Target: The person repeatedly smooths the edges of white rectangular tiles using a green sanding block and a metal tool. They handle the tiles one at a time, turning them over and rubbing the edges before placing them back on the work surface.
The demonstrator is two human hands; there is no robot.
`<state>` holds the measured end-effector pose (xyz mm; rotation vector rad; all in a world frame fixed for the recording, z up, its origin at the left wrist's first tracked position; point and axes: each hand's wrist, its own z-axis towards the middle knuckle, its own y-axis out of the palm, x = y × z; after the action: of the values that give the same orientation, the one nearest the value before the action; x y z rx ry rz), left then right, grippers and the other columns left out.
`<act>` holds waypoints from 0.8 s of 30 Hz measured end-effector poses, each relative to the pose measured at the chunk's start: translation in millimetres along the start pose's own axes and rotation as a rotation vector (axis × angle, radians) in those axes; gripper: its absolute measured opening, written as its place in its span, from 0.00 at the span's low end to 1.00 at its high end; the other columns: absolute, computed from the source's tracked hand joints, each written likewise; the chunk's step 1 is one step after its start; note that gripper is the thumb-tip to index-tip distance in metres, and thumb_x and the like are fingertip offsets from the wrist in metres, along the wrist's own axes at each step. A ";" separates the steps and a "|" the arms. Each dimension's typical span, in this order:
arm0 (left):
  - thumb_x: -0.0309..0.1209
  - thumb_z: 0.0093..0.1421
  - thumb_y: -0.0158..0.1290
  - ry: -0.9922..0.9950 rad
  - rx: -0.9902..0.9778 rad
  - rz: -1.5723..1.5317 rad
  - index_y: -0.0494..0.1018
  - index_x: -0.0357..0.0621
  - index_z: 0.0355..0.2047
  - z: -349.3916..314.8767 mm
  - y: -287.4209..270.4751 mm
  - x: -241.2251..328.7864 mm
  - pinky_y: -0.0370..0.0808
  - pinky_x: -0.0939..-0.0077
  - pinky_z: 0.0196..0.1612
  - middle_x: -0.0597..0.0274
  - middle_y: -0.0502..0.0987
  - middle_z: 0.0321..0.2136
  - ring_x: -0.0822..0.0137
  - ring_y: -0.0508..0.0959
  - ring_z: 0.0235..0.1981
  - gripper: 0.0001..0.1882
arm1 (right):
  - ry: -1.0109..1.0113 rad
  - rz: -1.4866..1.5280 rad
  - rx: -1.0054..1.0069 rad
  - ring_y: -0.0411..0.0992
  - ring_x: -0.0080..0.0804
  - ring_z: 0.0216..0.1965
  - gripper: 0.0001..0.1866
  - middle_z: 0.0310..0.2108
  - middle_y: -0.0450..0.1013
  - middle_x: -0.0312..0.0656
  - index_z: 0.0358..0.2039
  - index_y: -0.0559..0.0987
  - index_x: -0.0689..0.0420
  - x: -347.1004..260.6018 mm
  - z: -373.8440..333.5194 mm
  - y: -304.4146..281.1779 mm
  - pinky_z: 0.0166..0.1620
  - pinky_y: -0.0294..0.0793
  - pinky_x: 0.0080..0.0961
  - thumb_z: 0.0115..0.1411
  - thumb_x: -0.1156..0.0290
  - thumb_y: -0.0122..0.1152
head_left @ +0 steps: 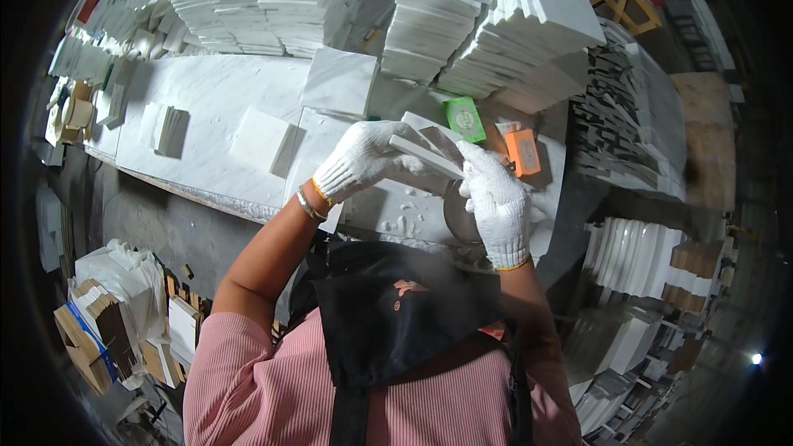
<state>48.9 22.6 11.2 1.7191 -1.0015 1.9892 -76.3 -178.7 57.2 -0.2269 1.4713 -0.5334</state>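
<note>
In the head view, the left hand (pixel 363 158), in a white knitted glove with a yellow-edged cuff, is near the centre of the frame. Its fingers are bent around the left end of a thin, pale, rectangular stone-like strip (pixel 425 156). The right hand (pixel 499 206), in a matching glove, is just right of centre and grips the strip's other end, its index finger laid toward the upper edge. The strip is tilted, running down from left to right between the two hands, above a pale worktable (pixel 206 103). A second pale piece (pixel 429 128) shows just behind it; whether it is also held, I cannot tell.

Below the strip, partly hidden by the right hand, is a round grey disc (pixel 461 216), with small white fragments (pixel 405 225) to its left. A bright green box (pixel 464 120) lies above the right hand, and an orange box (pixel 522 152) lies to that hand's upper right.

Above the left hand is a large square white slab with grey veining (pixel 339 83); farther left lies a smaller white block (pixel 260 140). Tall stacks of white veined slabs (pixel 434 21) fill the upper middle of the frame.
</note>
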 end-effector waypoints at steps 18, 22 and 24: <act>0.35 0.54 0.67 -0.038 -0.014 -0.026 0.78 0.38 0.41 -3.3 -0.5 4.8 0.77 0.75 0.33 0.63 0.79 0.30 0.74 0.78 0.30 0.18 | 0.016 -0.046 0.149 0.79 0.28 0.27 0.16 0.35 0.81 0.47 0.49 0.81 0.61 -6.1 -6.7 15.4 0.34 0.78 0.24 0.59 0.80 0.61; 0.35 0.54 0.67 -0.088 -0.026 -0.032 0.78 0.40 0.42 -4.3 -1.1 -0.6 0.77 0.75 0.34 0.62 0.80 0.30 0.73 0.79 0.30 0.18 | -0.123 -0.186 0.180 0.76 0.20 0.24 0.16 0.31 0.80 0.44 0.50 0.80 0.60 -14.3 -1.3 20.8 0.29 0.75 0.20 0.61 0.79 0.60; 0.36 0.54 0.67 -0.051 -0.027 0.008 0.79 0.41 0.42 -2.6 -1.0 1.4 0.77 0.75 0.34 0.62 0.81 0.31 0.72 0.79 0.30 0.18 | 0.130 0.020 0.156 0.72 0.15 0.24 0.17 0.28 0.78 0.41 0.52 0.80 0.59 -18.1 -10.3 17.9 0.27 0.72 0.17 0.62 0.78 0.60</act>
<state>47.3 24.8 12.7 1.7627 -1.0486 1.9367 -82.9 -152.9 63.8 -0.0555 1.5477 -0.6534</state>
